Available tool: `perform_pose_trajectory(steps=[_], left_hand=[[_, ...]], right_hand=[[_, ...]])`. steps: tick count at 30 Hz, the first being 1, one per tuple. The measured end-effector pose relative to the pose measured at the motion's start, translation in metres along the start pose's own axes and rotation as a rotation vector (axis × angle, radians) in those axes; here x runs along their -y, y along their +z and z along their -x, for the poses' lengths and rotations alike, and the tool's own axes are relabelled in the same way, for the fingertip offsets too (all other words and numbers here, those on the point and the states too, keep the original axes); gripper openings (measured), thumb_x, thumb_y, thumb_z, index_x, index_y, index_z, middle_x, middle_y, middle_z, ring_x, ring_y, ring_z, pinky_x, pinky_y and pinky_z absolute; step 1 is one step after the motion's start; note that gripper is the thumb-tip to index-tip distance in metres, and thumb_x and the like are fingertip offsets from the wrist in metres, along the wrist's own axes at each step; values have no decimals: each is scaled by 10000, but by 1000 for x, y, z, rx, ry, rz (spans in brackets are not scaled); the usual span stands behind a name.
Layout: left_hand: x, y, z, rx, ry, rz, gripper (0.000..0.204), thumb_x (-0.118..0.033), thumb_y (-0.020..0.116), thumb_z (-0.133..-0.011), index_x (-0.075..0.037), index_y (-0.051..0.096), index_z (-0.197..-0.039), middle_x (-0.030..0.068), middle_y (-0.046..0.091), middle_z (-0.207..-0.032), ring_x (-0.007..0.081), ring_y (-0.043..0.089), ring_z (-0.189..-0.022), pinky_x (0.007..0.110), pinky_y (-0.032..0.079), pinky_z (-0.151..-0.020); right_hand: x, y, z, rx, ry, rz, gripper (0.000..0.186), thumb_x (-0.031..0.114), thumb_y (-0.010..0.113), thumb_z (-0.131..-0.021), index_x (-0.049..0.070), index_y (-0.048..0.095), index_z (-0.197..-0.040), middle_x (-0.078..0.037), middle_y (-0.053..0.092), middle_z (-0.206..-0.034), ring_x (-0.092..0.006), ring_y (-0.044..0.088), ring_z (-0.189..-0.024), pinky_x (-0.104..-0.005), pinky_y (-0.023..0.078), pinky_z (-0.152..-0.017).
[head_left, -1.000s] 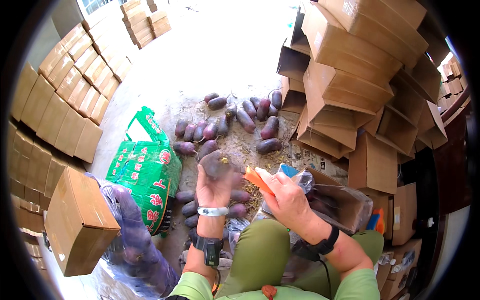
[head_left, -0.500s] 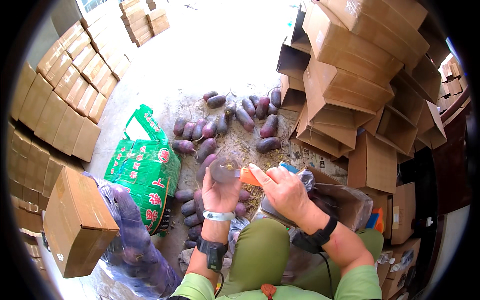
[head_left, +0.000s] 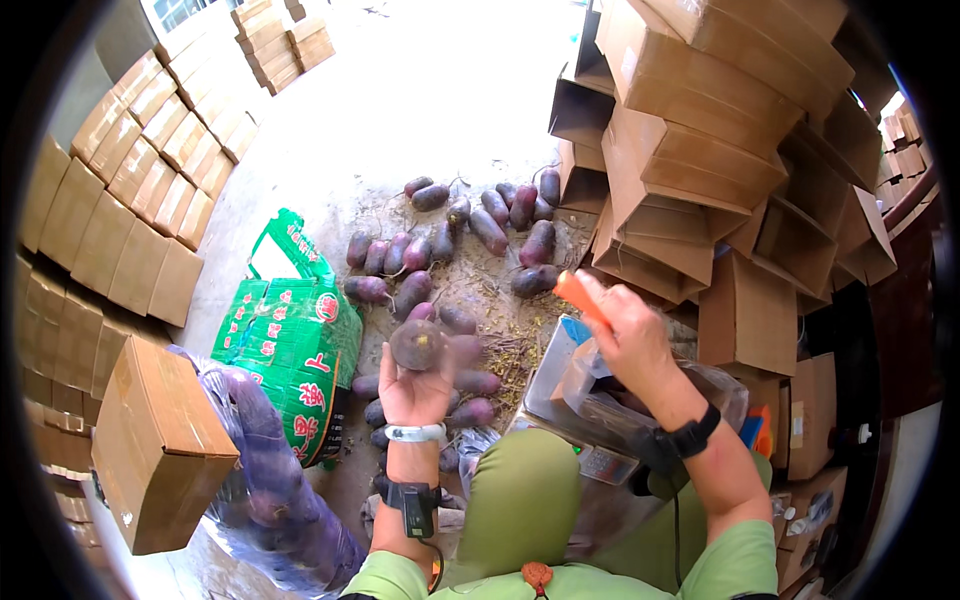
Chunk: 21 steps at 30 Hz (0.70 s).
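Observation:
My left hand (head_left: 412, 393), palm up with a pale bangle at its wrist, holds a dark purple radish (head_left: 418, 345), its round end facing me. My right hand (head_left: 640, 332) is wrapped round an orange-handled knife (head_left: 583, 297), raised to the right and apart from the radish. The knife's blade cannot be made out now. More purple radishes (head_left: 474, 382) lie on the floor beside and below my left hand. Another group of radishes (head_left: 487, 231) lies farther off.
Trimmed scraps (head_left: 512, 345) litter the floor. By my right knee stands a scale (head_left: 548, 375) with a plastic-lined box (head_left: 690, 400). Open cartons (head_left: 690, 190) are piled at right, closed cartons (head_left: 150, 130) stacked at left. A green printed carton (head_left: 280, 340), purple-filled plastic sack (head_left: 270, 480) and box (head_left: 165, 445) stand left.
My right hand has drawn the knife away from the radish, up and to the right. My left hand, still holding the radish, has shifted slightly left.

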<state>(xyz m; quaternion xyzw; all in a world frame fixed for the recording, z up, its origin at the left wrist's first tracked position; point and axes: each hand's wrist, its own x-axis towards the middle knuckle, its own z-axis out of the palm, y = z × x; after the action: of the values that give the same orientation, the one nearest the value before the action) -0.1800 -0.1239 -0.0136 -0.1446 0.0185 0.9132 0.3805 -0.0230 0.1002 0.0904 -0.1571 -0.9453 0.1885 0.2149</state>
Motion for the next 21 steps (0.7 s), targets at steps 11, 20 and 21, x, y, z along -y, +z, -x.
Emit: perform_pose_trajectory(steps=[11, 20, 21], left_hand=[[10, 44, 12, 136, 473, -1280, 871, 105, 647, -739, -72, 177, -1451, 118, 396, -1340, 250, 466, -1198, 400, 429, -999], [73, 93, 7, 560, 117, -1618, 890, 117, 681, -699, -64, 226, -1441, 96, 408, -1319, 228, 483, -1168, 380, 454, -973], [81, 96, 4, 550, 155, -1764, 863, 73, 712, -688, -55, 278, -1423, 113, 449, -1293, 226, 505, -1151, 361, 460, -958]], right_hand=[[-31, -75, 66, -78, 266, -259, 411, 47, 635, -822, 35, 574, -1228, -190, 638, -1049, -329, 634, -930, -341, 484, -824], [-62, -95, 100, -182, 333, -358, 392, 70, 635, -831, 46, 573, -1218, -174, 648, -1047, -314, 635, -933, -333, 481, -829], [-64, -99, 103, -187, 331, -354, 399, 75, 639, -831, 70, 577, -1225, -166, 649, -1044, -319, 634, -933, -326, 485, -815]])
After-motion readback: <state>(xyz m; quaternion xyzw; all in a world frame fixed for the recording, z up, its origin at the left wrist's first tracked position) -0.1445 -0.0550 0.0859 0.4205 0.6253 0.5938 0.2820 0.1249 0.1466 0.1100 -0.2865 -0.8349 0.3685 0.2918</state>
